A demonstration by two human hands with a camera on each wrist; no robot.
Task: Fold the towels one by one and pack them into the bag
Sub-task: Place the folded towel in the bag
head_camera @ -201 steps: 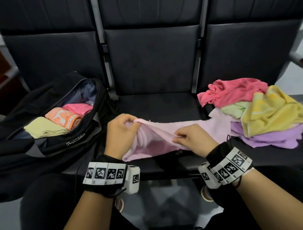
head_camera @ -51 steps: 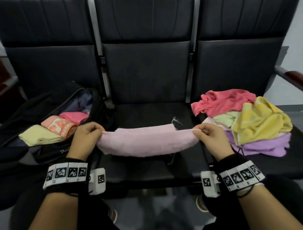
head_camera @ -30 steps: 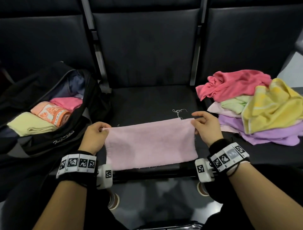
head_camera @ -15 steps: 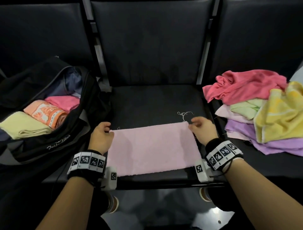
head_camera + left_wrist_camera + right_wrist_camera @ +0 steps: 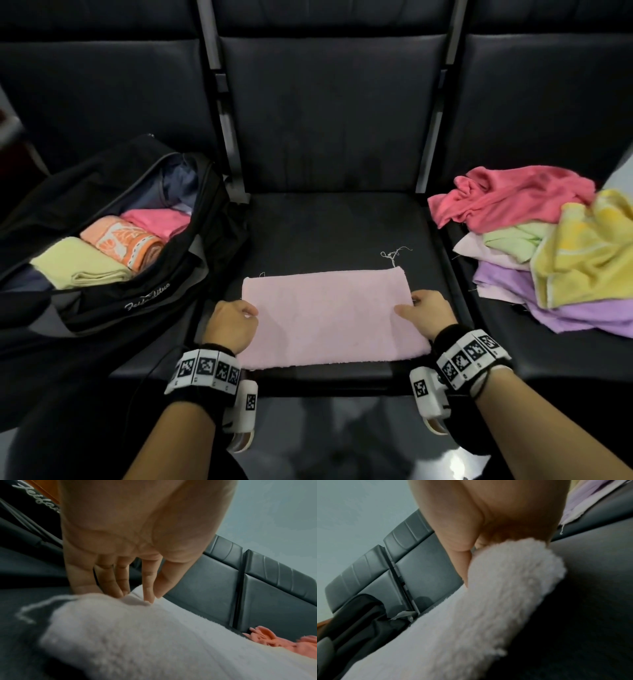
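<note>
- On the middle seat [image 5: 329, 233] of a row of dark padded chairs: working surface for the fold; largest item in view.
- Bag [image 5: 102, 274], black, unzipped, on the seat to the person's left; holds three folded towels: yellow-green, orange patterned, pink.
- Pile of unfolded towels [image 5: 548, 253], on the seat to the right: coral, pale green, yellow, lilac, heaped loosely.
- Pink towel [image 5: 329, 318], lying flat near the front edge of the middle seat, already doubled into a rectangle. Long axis runs left to right, straight across between the two hands; a loose thread trails from its far right corner.
- Left hand [image 5: 230, 325], at the towel's left short edge; fingertips [image 5: 148, 596] and thumb pinch the cloth.
- Right hand [image 5: 424, 315], at the right short edge; thumb on top, fingers tucked under the lifted edge, grasping it.
- Judgement: each hand is equally near its own end, so the next fold probably carries one short end across to the other; the bag lies nearer the left hand.
</note>
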